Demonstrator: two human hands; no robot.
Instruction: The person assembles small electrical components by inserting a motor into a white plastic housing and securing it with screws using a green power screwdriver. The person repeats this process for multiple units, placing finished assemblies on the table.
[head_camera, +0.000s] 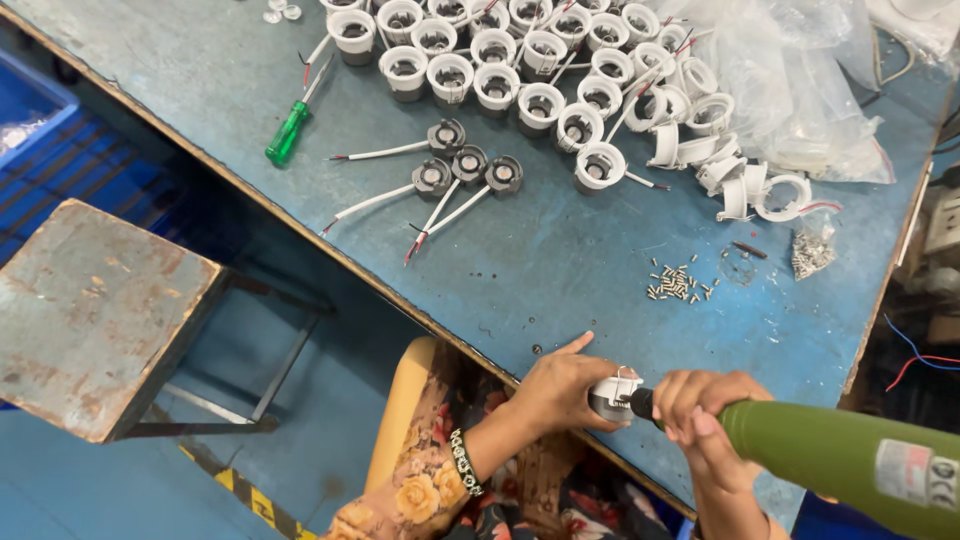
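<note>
My left hand (560, 392) grips a white round lamp socket (612, 393) at the near edge of the blue worktable (540, 260), index finger stretched out. My right hand (708, 412) holds a green electric screwdriver (850, 462) whose black tip meets the socket. A beaded bracelet sits on my left wrist.
Many white sockets (520, 60) crowd the table's far side, with three grey wired inserts (468, 168) in front. A green-handled screwdriver (288, 130), a heap of small screws (680, 283), a small bag of screws (812, 250) and clear plastic bags (800, 90) lie around. A worn stool (95, 310) stands left.
</note>
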